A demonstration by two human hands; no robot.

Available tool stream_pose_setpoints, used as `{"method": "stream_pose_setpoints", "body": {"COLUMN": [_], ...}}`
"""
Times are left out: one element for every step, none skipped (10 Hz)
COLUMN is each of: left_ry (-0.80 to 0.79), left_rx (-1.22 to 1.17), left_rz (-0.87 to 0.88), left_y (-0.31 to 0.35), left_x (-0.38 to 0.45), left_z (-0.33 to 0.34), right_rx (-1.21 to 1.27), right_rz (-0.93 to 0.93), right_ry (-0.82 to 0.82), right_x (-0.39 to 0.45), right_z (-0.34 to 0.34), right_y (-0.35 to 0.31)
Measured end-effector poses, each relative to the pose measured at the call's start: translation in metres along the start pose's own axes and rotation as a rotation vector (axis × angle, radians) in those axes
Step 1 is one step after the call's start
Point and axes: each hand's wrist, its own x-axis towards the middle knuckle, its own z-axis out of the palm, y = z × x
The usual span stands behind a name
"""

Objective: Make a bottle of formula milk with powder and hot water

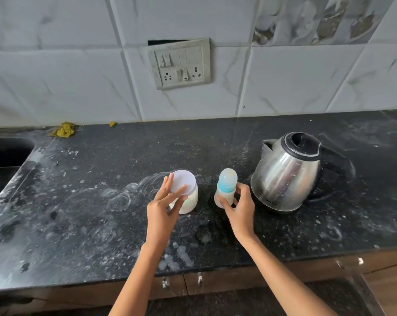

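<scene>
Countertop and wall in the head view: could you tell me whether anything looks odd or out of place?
Yes. The switch plate hangs tilted, exposing a dark gap above it. White powdery smears and ring marks cover the countertop, and a crumpled yellow scrap lies by the wall.

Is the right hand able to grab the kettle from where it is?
Probably yes. The right hand is gripping the baby bottle, so it must let go first. The kettle stands just beside it on the counter, with nothing between them.
</scene>
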Motion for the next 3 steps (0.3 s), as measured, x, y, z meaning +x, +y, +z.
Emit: {"method": "stream_pose_setpoints", "body": {"left_ry": [-0.007,-0.048,-0.085], "left_rx": [0.038,0.106,0.31], "left_rz": [0.017,0.051,0.127], "left_y": [-0.0016,-0.0088,-0.0052], "left_x": [-0.001,-0.0031,-0.0048], "left_z": [-0.001,-0.0019,-0.0077], "right_rx": [-0.002,-0.012,-0.084], "right_rz": [-0.002,-0.022,-0.07], "right_ry": [-0.008,-0.018,0.008], "right_x": [0.002,0.0032,-0.0016], "right_z": [0.0005,-0.001,-0.0083], "right_y": [-0.0004,0.001,-0.0017]}}
